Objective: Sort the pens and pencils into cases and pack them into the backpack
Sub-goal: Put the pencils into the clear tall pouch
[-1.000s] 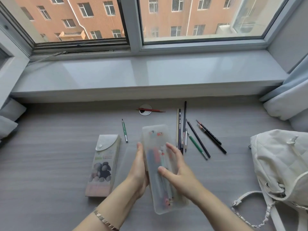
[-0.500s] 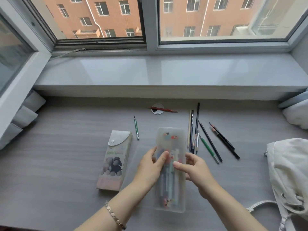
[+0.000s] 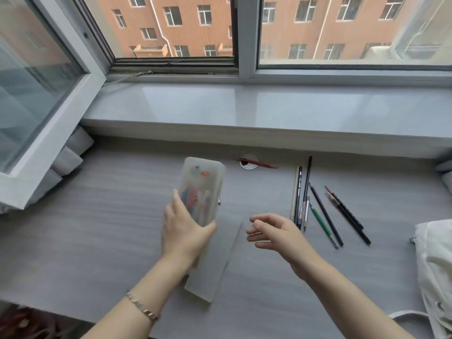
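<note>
Gripping translucent case (image 3: 204, 178) — pens (image 3: 195, 203) inside

Ten pens and pencils lie loose on the desk. Eight are in the group on the right: five black pencils (image 3: 325, 214), one tan pencil (image 3: 295, 192), one green pencil (image 3: 322, 225) and one short grey pencil (image 3: 305, 212). One red pencil (image 3: 259, 163) lies apart. Of the tenth only the tip (image 3: 219, 201) shows. There is one case (image 3: 203, 177); the pens inside are too blurred to count. One backpack (image 3: 435, 260). Two hands: left hand (image 3: 183, 231), right hand (image 3: 271, 231). One bracelet (image 3: 143, 308).
</note>
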A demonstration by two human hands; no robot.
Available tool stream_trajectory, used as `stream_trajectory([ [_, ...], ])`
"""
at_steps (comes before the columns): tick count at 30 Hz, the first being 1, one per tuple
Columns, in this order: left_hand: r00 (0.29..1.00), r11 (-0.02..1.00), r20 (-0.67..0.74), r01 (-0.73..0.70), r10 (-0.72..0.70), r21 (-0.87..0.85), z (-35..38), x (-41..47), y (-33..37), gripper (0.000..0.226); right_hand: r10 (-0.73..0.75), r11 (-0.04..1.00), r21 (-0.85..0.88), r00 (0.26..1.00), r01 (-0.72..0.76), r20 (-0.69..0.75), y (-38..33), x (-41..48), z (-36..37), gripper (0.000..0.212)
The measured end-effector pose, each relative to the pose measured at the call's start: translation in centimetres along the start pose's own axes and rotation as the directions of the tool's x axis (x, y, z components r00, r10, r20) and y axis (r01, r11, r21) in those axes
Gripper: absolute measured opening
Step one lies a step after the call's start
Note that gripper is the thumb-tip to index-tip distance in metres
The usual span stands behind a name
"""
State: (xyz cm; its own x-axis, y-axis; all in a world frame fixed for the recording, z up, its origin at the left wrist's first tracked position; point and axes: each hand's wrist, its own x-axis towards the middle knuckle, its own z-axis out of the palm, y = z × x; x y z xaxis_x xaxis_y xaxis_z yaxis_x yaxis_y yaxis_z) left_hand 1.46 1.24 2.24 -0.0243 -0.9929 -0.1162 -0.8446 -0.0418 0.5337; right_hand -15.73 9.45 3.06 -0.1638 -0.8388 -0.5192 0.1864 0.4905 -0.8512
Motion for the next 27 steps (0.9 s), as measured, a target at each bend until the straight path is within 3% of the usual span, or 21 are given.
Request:
stream_trajectory([
  [3, 0.983, 0.978, -0.031, 0.182, -0.18, 0.098, -2.0, 3.5, -4.0, 0.112, 0.059, 0.997, -0.048, 0.998, -0.06, -0.024, 0.9, 0.1, 0.2, 0.015],
  [6, 0.94, 0.931, 0.038, 0.329, -0.339, 0.157, -2.8, 5.3, -7.6, 0.113, 0.107, 0.99, -0.091, 0.994, -0.108, -0.024, 1.9, 0.4, 0.4, 0.016],
  [12, 0.894, 0.919, 0.222, 0.36, -0.389, 0.163, -1.7, 5.4, -10.0, 0.108, 0.118, 0.985, -0.125, 0.992, -0.122, -0.044, 2.5, 1.0, 0.4, 0.017],
  [14, 0.935, 0.928, 0.159, 0.272, -0.318, 0.256, -1.4, 4.9, -8.7, 0.102, 0.121, 0.985, -0.117, 0.991, -0.128, -0.064, 2.5, 1.0, 0.1, 0.017],
  [17, 0.998, 0.957, 0.066, -0.032, 0.013, 0.288, -0.3, 3.0, -5.1, 0.077, 0.128, 0.984, -0.109, 0.987, -0.138, -0.096, 2.9, 0.9, -0.4, 0.017],
  [19, 0.97, 0.905, 0.159, -0.228, 0.181, 0.36, 1.1, 0.9, -2.4, 0.057, 0.132, 0.983, -0.11, 0.984, -0.145, -0.117, 3.2, 0.7, -0.8, 0.017],
  [22, 0.916, 0.739, 0.378, -0.347, 0.135, 0.577, 4.2, -2.0, -0.1, 0.057, 0.138, 0.981, -0.117, 0.979, -0.157, -0.151, 3.5, 0.4, -1.3, 0.017],
  [25, 0.916, 0.621, 0.399, -0.332, 0.034, 0.71, 6.6, -3.3, 0.5, 0.079, 0.149, 0.979, -0.116, 0.974, -0.17, -0.171, 3.9, 0.0, -1.8, 0.017],
  [27, 0.917, 0.608, 0.4, -0.316, -0.003, 0.729, 7.5, -3.8, 0.4, 0.088, 0.162, 0.977, -0.112, 0.972, -0.183, -0.172, 4.2, -0.3, -1.9, 0.017],
])
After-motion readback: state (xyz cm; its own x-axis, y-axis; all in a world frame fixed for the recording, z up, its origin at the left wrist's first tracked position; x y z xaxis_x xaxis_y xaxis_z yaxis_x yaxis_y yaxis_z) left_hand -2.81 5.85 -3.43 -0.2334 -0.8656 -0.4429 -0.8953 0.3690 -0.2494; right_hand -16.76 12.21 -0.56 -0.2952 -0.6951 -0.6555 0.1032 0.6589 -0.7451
